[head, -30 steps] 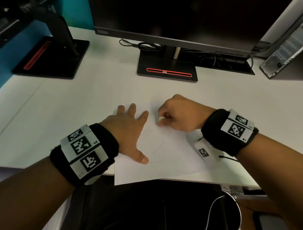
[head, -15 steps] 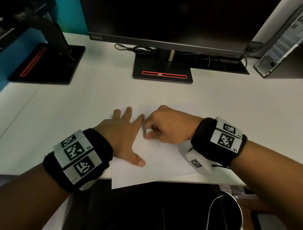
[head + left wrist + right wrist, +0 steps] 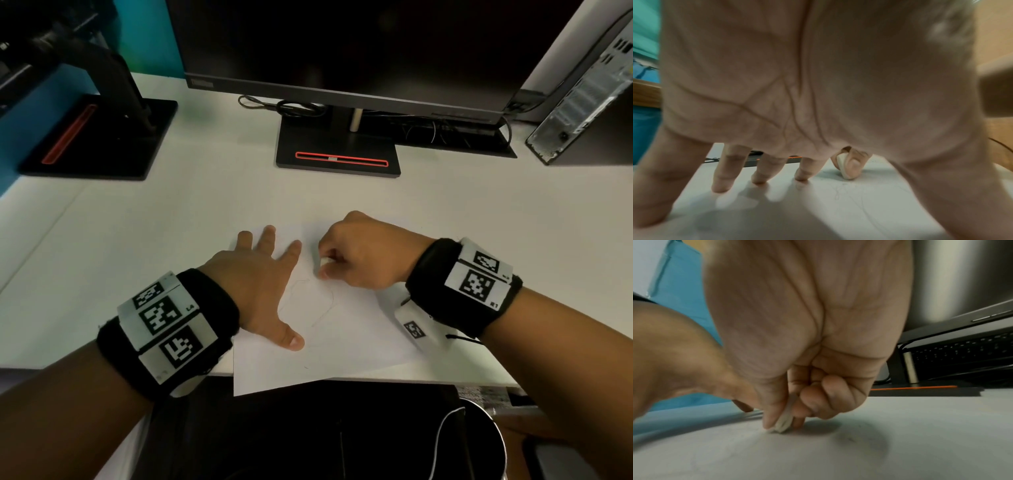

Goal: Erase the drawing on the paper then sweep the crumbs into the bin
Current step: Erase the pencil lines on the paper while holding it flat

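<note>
A white sheet of paper (image 3: 342, 349) lies at the desk's front edge, one corner hanging over it. A faint pencil drawing (image 3: 315, 301) shows near its middle. My left hand (image 3: 260, 274) lies flat on the sheet's left part, fingers spread and straight, holding it down. My right hand (image 3: 356, 257) pinches a small white eraser (image 3: 324, 262) between thumb and fingers and presses its tip on the paper above the drawing. The eraser (image 3: 784, 421) touches the sheet in the right wrist view, and the eraser (image 3: 844, 168) shows past my left fingers. A dark bin (image 3: 479, 442) stands below the desk edge at the lower right.
A monitor (image 3: 342, 51) on a black stand (image 3: 337, 150) fills the back of the white desk (image 3: 171, 222), with cables behind it. A second black stand (image 3: 99, 137) sits back left, a computer case (image 3: 582, 92) back right. A keyboard (image 3: 962, 352) lies under the monitor.
My right hand with the eraser slid left toward my left index finger, then back right and slightly up the sheet. The left hand stayed flat on the paper.
</note>
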Tool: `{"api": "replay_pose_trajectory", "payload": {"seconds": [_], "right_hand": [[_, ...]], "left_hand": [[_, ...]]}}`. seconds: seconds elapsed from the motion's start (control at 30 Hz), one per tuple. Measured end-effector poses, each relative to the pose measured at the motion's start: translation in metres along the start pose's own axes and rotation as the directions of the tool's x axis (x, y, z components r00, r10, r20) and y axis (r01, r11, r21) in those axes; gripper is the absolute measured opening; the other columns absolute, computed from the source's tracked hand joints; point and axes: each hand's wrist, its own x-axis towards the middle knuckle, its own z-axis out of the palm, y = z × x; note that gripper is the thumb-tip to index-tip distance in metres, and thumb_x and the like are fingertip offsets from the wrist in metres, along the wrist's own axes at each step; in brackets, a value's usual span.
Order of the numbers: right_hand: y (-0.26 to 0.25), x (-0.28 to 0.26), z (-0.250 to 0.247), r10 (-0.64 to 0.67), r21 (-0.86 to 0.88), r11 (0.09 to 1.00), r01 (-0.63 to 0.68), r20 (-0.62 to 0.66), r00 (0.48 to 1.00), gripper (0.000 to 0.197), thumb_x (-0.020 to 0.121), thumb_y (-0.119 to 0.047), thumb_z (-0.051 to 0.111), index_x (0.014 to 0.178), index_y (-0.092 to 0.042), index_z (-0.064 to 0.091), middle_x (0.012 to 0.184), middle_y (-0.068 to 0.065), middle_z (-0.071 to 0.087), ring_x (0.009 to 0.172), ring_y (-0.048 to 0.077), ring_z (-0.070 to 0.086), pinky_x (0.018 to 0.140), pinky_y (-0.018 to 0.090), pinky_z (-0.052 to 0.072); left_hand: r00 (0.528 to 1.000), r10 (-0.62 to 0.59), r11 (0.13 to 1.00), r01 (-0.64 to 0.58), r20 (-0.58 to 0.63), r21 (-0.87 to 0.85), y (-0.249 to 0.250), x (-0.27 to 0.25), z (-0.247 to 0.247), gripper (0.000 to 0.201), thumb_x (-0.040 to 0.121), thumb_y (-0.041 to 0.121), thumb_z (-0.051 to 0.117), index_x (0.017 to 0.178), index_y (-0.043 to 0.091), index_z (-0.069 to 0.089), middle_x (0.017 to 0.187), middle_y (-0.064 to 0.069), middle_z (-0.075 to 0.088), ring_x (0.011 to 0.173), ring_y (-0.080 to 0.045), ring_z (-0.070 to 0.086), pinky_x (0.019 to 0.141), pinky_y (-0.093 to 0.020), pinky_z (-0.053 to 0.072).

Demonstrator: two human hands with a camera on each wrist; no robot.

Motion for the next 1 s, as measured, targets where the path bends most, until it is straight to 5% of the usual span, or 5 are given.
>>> {"api": "replay_pose_trajectory", "payload": {"seconds": [0.2, 0.37, 0.47, 0.67, 1.0], "right_hand": [[-0.014, -0.009, 0.01, -0.079, 0.027, 0.997, 0.077, 0.055, 0.995, 0.037, 0.095, -0.03, 0.064, 0.066, -0.008, 0.058, 0.052, -0.001, 0.051, 0.05, 0.01, 0.045, 0.053, 0.017, 0.032], [-0.002, -0.007, 0.005, 0.0, 0.017, 1.0, 0.0, -0.029, 1.0, 0.041, 0.094, -0.033, 0.063, 0.066, -0.004, 0.056, 0.053, 0.003, 0.048, 0.051, 0.012, 0.041, 0.058, 0.03, 0.04], [-0.014, -0.014, 0.014, -0.09, 0.037, 0.995, 0.09, -0.001, 0.996, 0.041, 0.095, -0.031, 0.062, 0.064, -0.006, 0.054, 0.05, 0.0, 0.044, 0.049, 0.013, 0.041, 0.054, 0.017, 0.032], [0.005, -0.013, 0.005, 0.027, 0.036, 0.999, -0.026, -0.024, 0.999, 0.043, 0.095, -0.036, 0.062, 0.065, -0.007, 0.053, 0.056, 0.005, 0.05, 0.054, 0.018, 0.045, 0.06, 0.033, 0.041], [0.0, -0.021, 0.01, 0.001, 0.028, 1.0, -0.001, -0.014, 1.0, 0.04, 0.096, -0.033, 0.061, 0.066, -0.008, 0.054, 0.056, 0.003, 0.051, 0.054, 0.016, 0.046, 0.057, 0.026, 0.034]], "left_hand": [[1.0, 0.001, 1.0, -0.001, -0.005, 0.011, 0.0, 0.001, 0.001, 0.141, 0.063, 0.086, 0.067, 0.156, 0.03, -0.024, 0.164, -0.011, -0.026, 0.152, -0.038, -0.008, 0.114, -0.05, 0.034], [1.0, -0.002, 1.0, 0.002, -0.007, 0.012, 0.001, 0.001, 0.001, 0.141, 0.063, 0.086, 0.067, 0.156, 0.029, -0.023, 0.164, -0.01, -0.026, 0.152, -0.038, -0.008, 0.114, -0.051, 0.035], [1.0, -0.001, 1.0, 0.001, -0.006, 0.005, 0.0, 0.001, 0.002, 0.141, 0.063, 0.086, 0.067, 0.156, 0.029, -0.023, 0.164, -0.01, -0.025, 0.152, -0.038, -0.008, 0.114, -0.05, 0.036], [1.0, 0.008, 1.0, -0.007, 0.004, -0.007, 0.0, 0.002, 0.002, 0.146, 0.06, 0.086, 0.069, 0.156, 0.027, -0.024, 0.164, -0.012, -0.027, 0.151, -0.041, -0.012, 0.115, -0.053, 0.033], [1.0, -0.005, 1.0, 0.005, 0.012, 0.02, 0.002, 0.001, 0.002, 0.152, 0.055, 0.088, 0.07, 0.155, 0.025, -0.025, 0.163, -0.016, -0.027, 0.151, -0.042, -0.009, 0.116, -0.054, 0.034]]}}
